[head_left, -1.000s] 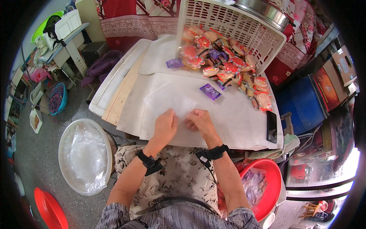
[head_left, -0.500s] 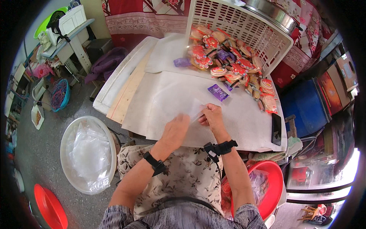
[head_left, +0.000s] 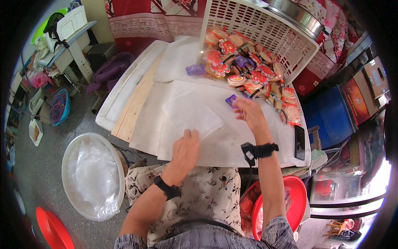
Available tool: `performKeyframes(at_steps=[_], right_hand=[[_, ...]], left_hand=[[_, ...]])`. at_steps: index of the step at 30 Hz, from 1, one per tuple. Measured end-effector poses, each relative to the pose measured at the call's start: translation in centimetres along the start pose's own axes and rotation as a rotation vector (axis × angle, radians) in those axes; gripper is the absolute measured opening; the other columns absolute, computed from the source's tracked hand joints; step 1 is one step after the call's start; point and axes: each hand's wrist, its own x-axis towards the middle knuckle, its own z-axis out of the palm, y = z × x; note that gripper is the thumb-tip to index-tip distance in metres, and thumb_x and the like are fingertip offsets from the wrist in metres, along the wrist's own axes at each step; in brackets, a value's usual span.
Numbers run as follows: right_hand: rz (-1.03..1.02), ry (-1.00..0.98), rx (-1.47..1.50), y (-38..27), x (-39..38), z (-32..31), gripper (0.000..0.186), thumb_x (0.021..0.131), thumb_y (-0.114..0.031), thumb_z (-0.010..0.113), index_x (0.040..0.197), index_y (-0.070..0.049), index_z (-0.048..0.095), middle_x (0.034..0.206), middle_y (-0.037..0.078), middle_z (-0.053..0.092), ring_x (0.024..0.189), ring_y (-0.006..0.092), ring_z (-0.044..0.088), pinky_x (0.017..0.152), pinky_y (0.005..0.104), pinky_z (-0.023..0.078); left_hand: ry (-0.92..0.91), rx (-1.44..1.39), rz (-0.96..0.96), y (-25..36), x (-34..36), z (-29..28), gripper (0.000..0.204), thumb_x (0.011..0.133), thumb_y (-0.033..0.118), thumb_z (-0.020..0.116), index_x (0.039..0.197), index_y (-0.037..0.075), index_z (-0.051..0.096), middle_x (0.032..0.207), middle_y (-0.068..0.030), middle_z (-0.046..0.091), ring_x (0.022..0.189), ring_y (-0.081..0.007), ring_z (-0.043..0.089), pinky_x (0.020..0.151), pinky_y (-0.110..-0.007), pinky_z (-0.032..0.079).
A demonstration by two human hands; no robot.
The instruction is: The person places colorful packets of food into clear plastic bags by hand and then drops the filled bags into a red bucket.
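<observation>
A clear plastic bag (head_left: 192,114) lies flat on the white-covered table, its near edge at the closed fingers of my left hand (head_left: 185,148). My right hand (head_left: 251,115) is beside a small purple packet (head_left: 230,100), fingers bent and somewhat apart. It partly covers the packet, and I cannot make out whether they touch. Beyond it lies a pile of wrapped snacks (head_left: 259,74) in clear and red packaging, spilling from a tipped white plastic basket (head_left: 298,52). Another purple packet (head_left: 195,69) rests left of the pile.
A white basin (head_left: 68,195) of clear bags stands at my left, with a red basin (head_left: 52,228) below it. Another red basin (head_left: 299,195) holds packaged items by my right side. A black phone (head_left: 299,142) lies at the table's right edge. A blue barrel (head_left: 327,118) stands beyond.
My right hand has left the bag and moved right and away from me to the purple packet. My left hand has come slightly nearer me, and the bag now lies flatter.
</observation>
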Motion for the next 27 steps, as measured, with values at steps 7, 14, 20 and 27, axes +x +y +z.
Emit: performKeyframes(at_steps=[7, 14, 20, 27], right_hand=[[0.016, 0.072, 0.357, 0.6, 8.2, 1.1, 0.030, 0.089, -0.015, 0.065, 0.114, -0.002, 0.054, 0.098, 0.007, 0.057, 0.082, 0.0196, 0.061, 0.067, 0.0319, 0.054], [-0.076, 0.071, 0.198, 1.6, 5.0, 0.4, 0.019, 0.091, -0.018, 0.061, 0.101, -0.002, 0.059, 0.086, 0.005, 0.060, 0.073, 0.0153, 0.061, 0.062, 0.0283, 0.054], [-0.179, 0.347, -0.041, 4.7, -5.3, -2.8, 0.022, 0.090, -0.019, 0.064, 0.095, 0.002, 0.062, 0.071, 0.003, 0.060, 0.057, 0.0102, 0.056, 0.053, 0.0252, 0.050], [0.015, 0.264, 0.014, 5.7, -10.4, -4.4, 0.017, 0.086, -0.017, 0.067, 0.082, -0.001, 0.063, 0.064, 0.000, 0.057, 0.055, 0.0084, 0.054, 0.048, 0.0224, 0.045]], left_hand=[[-0.024, 0.073, -0.016, 0.1, 0.3, -0.1, 0.015, 0.075, -0.004, 0.054, 0.089, -0.001, 0.048, 0.087, -0.0211, 0.054, 0.068, -0.0393, 0.061, 0.059, -0.046, 0.051], [0.024, 0.063, -0.009, -0.5, 0.2, 0.0, 0.017, 0.076, -0.004, 0.056, 0.090, -0.001, 0.047, 0.087, -0.0208, 0.053, 0.065, -0.0405, 0.059, 0.055, -0.047, 0.049], [0.064, 0.043, -0.040, -0.2, 0.4, -0.2, 0.019, 0.075, -0.005, 0.056, 0.090, -0.002, 0.046, 0.087, -0.0212, 0.053, 0.067, -0.0398, 0.060, 0.056, -0.046, 0.050], [0.091, 0.017, 0.011, -0.9, 0.4, 0.6, 0.020, 0.078, -0.005, 0.056, 0.095, -0.003, 0.046, 0.089, -0.0214, 0.053, 0.066, -0.0425, 0.057, 0.055, -0.049, 0.047]])
